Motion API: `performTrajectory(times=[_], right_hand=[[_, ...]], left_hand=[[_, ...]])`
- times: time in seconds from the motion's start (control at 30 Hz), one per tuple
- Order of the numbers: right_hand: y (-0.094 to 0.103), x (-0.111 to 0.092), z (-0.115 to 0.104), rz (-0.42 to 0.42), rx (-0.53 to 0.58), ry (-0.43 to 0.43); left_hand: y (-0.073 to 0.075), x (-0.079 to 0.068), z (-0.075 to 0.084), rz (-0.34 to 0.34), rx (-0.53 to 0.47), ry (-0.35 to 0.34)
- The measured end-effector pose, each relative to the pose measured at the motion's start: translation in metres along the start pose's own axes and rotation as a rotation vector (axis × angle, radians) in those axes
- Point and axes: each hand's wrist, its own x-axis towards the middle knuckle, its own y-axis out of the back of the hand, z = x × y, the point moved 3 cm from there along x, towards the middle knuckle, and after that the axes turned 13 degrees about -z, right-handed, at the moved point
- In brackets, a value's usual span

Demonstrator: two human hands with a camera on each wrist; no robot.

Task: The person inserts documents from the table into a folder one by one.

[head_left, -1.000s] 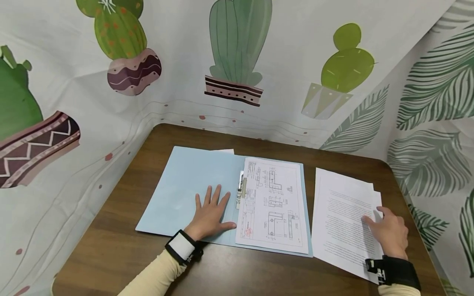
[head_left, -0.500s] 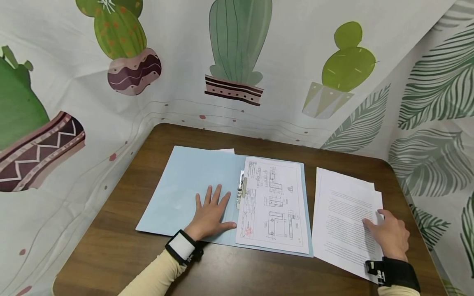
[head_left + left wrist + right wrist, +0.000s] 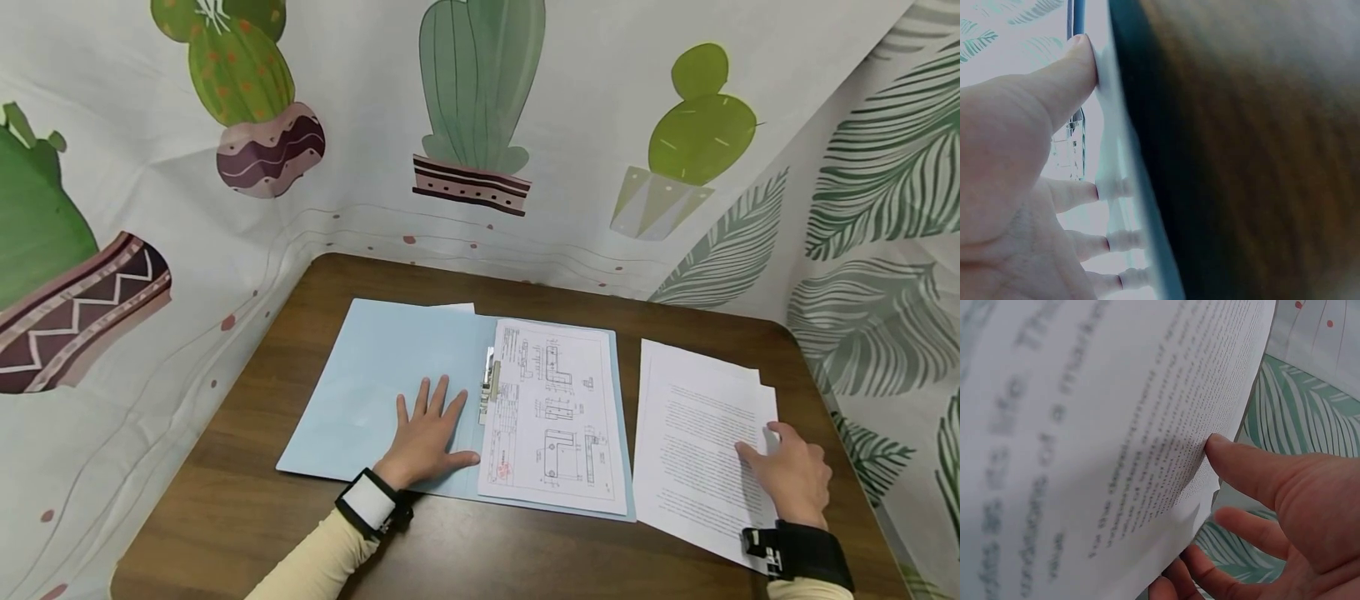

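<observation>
A blue folder (image 3: 360, 375) lies open on the brown surface (image 3: 465, 550), a technical drawing (image 3: 558, 417) in its right half, next to the metal clip (image 3: 491, 379). The left hand (image 3: 422, 437) presses its left half, grip spread flat; the right hand's (image 3: 793, 475) grip pinches the edge of printed pages (image 3: 697, 450) just beside the folder.

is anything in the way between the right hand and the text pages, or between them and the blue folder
Nothing visible: the right hand touches the text pages at their right edge. No object shows between them and the blue folder, only a tapering strip of table.
</observation>
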Motion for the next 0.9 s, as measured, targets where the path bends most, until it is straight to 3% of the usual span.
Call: performTrajectory(times=[0.13,0.37,0.5,0.9], right_hand=[[0.001,-0.001,-0.001,0.029,0.014,0.021],[0.01,-0.002,0.005,0.154,0.071,0.145],[0.018,-0.005,0.005,0.165,0.092,0.133],[0.051,-0.03,-0.018,0.352,0.131,0.219]], left_hand=[[-0.001,0.0,0.0,0.0,0.0,0.0],[-0.002,0.001,0.0,-0.003,-0.001,-0.002],[0.0,0.0,0.0,-0.001,-0.007,-0.007],[0.001,0.0,-0.001,-0.005,-0.007,-0.004]])
